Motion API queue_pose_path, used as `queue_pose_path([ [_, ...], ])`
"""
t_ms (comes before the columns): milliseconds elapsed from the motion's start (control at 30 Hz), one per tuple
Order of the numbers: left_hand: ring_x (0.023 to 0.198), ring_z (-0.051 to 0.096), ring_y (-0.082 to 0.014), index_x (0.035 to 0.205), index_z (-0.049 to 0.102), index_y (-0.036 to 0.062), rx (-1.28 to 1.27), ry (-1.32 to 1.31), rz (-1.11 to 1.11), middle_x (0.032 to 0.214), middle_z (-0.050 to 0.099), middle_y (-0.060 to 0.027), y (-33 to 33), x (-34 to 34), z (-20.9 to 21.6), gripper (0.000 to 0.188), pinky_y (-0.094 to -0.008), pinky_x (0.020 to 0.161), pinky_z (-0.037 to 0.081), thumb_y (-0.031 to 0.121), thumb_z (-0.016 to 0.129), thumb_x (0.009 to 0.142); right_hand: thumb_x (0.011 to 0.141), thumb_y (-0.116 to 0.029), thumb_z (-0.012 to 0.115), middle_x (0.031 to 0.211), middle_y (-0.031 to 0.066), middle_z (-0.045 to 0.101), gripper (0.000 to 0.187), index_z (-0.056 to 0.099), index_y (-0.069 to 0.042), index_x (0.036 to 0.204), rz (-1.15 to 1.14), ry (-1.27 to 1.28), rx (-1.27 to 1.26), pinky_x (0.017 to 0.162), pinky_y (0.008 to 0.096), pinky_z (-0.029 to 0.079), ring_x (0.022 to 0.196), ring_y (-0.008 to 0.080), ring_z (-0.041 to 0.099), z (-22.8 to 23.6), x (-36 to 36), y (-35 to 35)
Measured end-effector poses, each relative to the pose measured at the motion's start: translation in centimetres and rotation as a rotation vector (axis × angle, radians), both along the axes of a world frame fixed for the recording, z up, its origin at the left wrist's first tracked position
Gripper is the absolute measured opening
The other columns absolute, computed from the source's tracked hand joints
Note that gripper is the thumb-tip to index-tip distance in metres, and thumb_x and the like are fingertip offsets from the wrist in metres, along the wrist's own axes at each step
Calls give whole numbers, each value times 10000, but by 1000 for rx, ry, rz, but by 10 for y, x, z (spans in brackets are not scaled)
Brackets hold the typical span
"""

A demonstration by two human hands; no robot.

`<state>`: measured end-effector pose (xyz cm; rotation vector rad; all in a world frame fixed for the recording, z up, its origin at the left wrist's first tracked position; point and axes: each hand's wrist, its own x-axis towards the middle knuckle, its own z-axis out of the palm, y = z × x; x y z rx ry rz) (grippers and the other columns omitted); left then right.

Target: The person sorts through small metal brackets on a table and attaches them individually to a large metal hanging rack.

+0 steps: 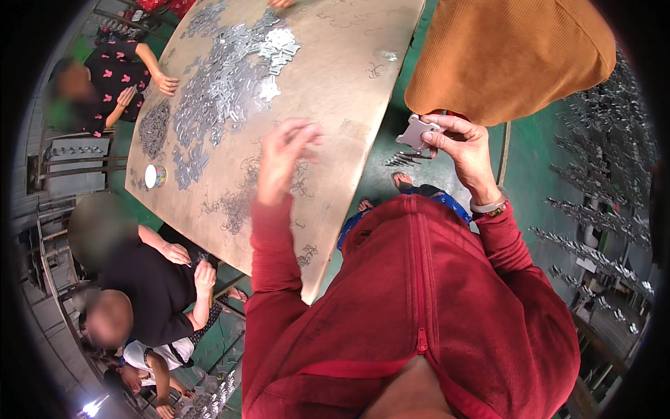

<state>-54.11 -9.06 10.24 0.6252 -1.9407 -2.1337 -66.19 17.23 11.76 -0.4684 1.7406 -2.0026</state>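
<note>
a flat silver plate with notched edges (pixel 414 133) is sitting in the person's right hand (pixel 462 143), out past the table's right edge and in front of the body. the thumb and fingers of that hand are pinching the plate along its right side, and a pale wristband (pixel 490 204) is circling the wrist. just below the plate a cluster of thin dark pieces (pixel 408 159) is showing; i cannot tell what is supporting it. the left hand (pixel 285 155) is appearing over the table, its blurred fingers bending loosely; i cannot tell whether they are grasping anything small. near it, little wire hooks (pixel 234 209) are lying scattered on the tan table (pixel 342 115). farther across, a broad spread of flat silver pieces (pixel 213 91) is covering much of the surface, a grey wire heap (pixel 154 131) is lying beside it, and a small tub with a colourful side (pixel 160 176) is standing near the left edge. a co-worker in a dark top with pink shapes (pixel 122 70) is reaching one hand onto the table, while another in black (pixel 150 286) is holding both hands close together beside the table. brown ribbed cloth (pixel 502 59) is bulging beyond the plate, and at the far right rows of shiny metal pieces (pixel 600 216) are showing above a green floor (pixel 541 174).
</note>
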Motion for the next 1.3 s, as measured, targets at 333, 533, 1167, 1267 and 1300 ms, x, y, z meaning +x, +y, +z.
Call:
queue_pose_path([
  [333,840,556,-108,954,605,-11,277,259,-407,900,607,-49,96,-70,19,176,-253,773,444,117,612,834,731,14,679,741,45,635,189,657,-5,918,-104,44,-44,570,217,458,628,85,556,1,8,14],
  [533,962,570,-214,1050,563,-56,178,355,-516,1012,584,-127,134,-86,35,290,-310,859,454,157,572,853,764,2,631,829,61,645,144,647,9,907,-280,34,51,659,245,508,723,117,602,20,10,49],
  [1167,835,533,-206,836,578,-26,-598,1030,-490,920,534,-107,275,-79,133,70,-309,744,435,-5,619,784,741,35,654,830,112,649,158,659,19,899,-831,750,-339,680,299,482,779,196,601,73,58,128],
  [1267,855,548,-215,864,613,-14,-469,1087,-576,914,544,-102,304,-82,153,110,-314,726,452,1,644,759,716,78,654,827,128,638,172,658,32,882,-967,881,-323,673,306,475,774,195,592,89,60,153],
  [1300,867,549,-215,903,621,-10,-425,1088,-603,932,548,-107,311,-82,156,138,-311,731,451,3,640,766,717,84,647,821,135,633,154,656,35,862,-988,870,-327,655,304,489,770,199,596,93,61,161],
])
